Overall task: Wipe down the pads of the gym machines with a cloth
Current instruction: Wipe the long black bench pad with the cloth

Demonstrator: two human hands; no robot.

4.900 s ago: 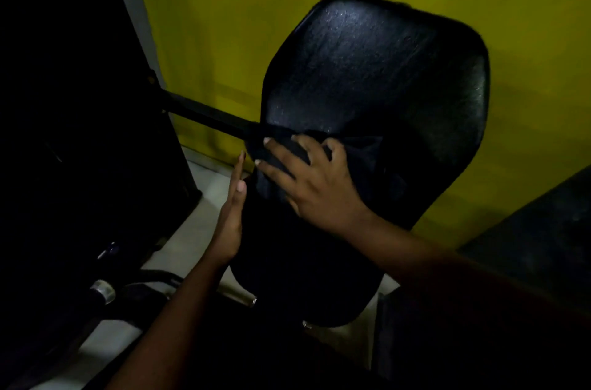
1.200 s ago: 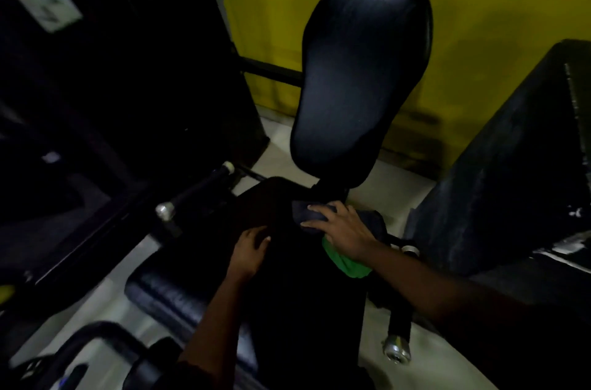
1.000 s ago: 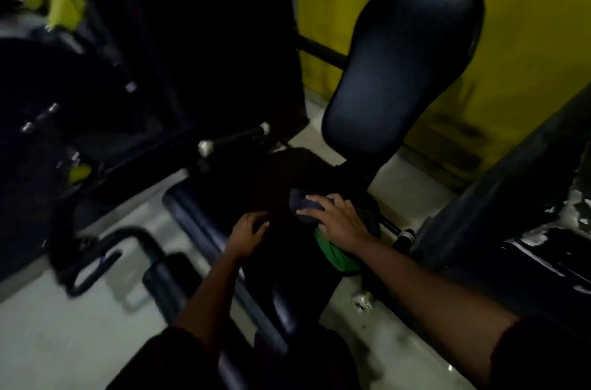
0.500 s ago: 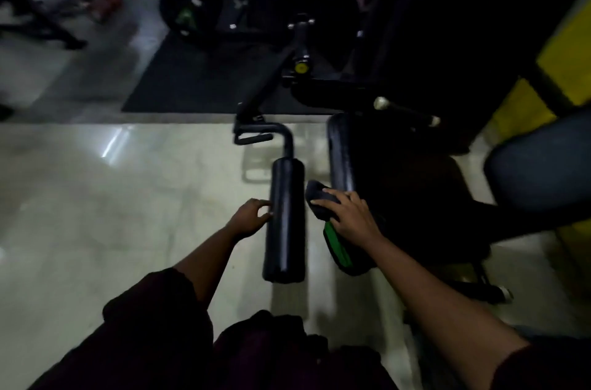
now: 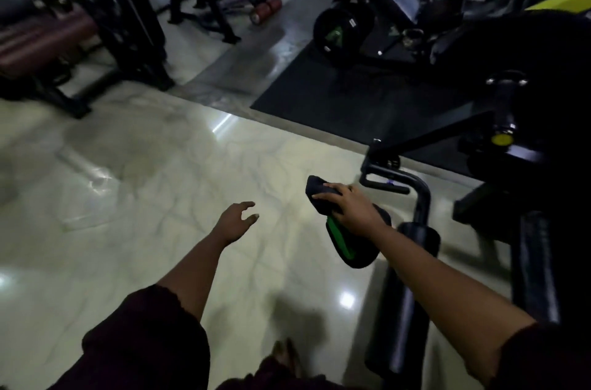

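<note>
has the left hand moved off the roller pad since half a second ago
Yes. The left hand has moved left, away from the black roller pad it was touching; it now hangs open over bare floor.

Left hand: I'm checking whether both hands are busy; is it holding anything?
No, the left hand hangs open and empty above the floor, while only the right hand grips the cloth.
</note>
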